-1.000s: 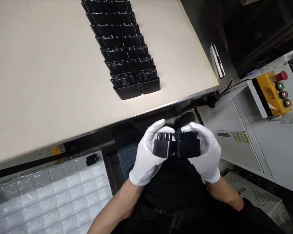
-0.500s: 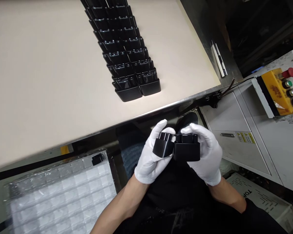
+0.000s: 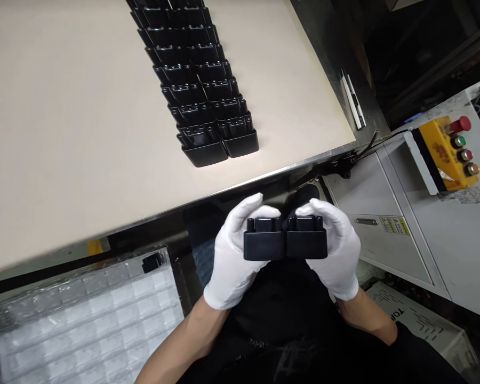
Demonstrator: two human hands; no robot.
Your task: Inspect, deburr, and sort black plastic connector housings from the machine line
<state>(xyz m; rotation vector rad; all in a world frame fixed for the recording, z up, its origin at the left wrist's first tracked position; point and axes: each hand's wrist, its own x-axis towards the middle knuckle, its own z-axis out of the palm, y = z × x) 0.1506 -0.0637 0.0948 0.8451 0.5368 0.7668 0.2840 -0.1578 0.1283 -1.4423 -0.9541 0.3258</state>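
Both hands wear white gloves and are held over my lap, below the table's front edge. My left hand [image 3: 228, 256] grips a black plastic housing [image 3: 263, 242]. My right hand [image 3: 338, 250] grips a second black plastic housing [image 3: 307, 241]. The two parts are pressed side by side, level with each other, their ribbed tops facing up. On the beige table [image 3: 64, 133] two long rows of the same black housings [image 3: 202, 80] run away from me.
A clear plastic tray with many square cells [image 3: 88, 325] lies at the lower left; one black part [image 3: 151, 261] sits in its far corner. To the right stand a grey cabinet [image 3: 416, 224] and a yellow button box [image 3: 448, 152]. White pens [image 3: 354, 101] lie on the metal ledge.
The left part was tilted against the right one; now my left hand has turned it square so both sit aligned side by side. The hands stayed in place over my lap.
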